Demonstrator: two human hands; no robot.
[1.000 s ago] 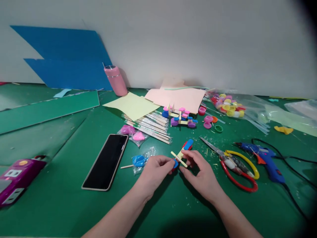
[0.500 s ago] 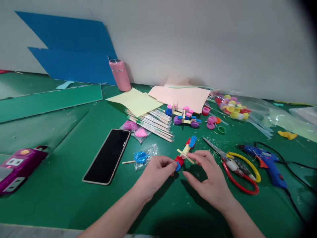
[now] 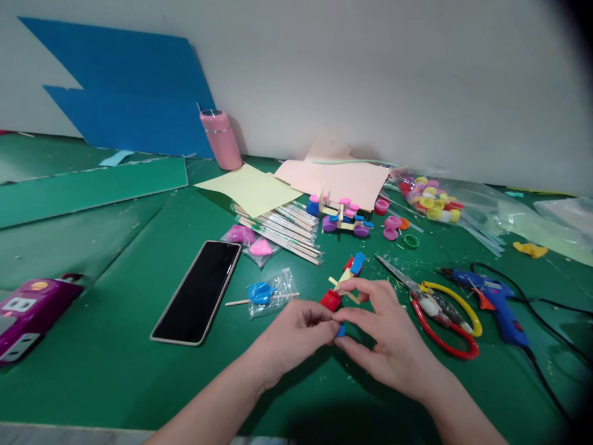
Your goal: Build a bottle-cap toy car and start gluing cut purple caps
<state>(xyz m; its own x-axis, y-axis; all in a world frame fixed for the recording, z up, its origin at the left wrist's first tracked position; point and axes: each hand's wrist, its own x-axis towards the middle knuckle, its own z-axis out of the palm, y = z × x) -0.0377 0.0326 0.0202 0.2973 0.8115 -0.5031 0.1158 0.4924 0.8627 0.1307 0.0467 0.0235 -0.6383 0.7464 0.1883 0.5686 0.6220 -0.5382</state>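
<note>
My left hand [image 3: 294,330] is closed in a pinch on a small lump of blue clay [image 3: 341,330]. The thumb and forefinger of my right hand [image 3: 386,334] close on the same lump from the right, hiding part of it. Just beyond my fingertips lies a small stick car, with a red bottle cap [image 3: 330,300] at its near end. Its pale wooden sticks [image 3: 345,278] are partly covered by my right fingers. Another piece of blue clay [image 3: 357,263] sits on its far end. Left of my hands, more blue clay [image 3: 260,293] rests on a plastic bag beside a thin stick.
Scissors [image 3: 435,309] and a blue glue gun [image 3: 495,296] with its cable lie to the right. A phone [image 3: 197,293] and a purple power socket [image 3: 37,312] are to the left. Finished-looking cars [image 3: 345,225], wrapped sticks [image 3: 282,228], paper and a bag of caps [image 3: 433,198] lie behind.
My hands have come together, and the blue clay has come away from the red cap toward me. My right fingers have moved left and nearer, onto the clay. The view has shifted slightly.
</note>
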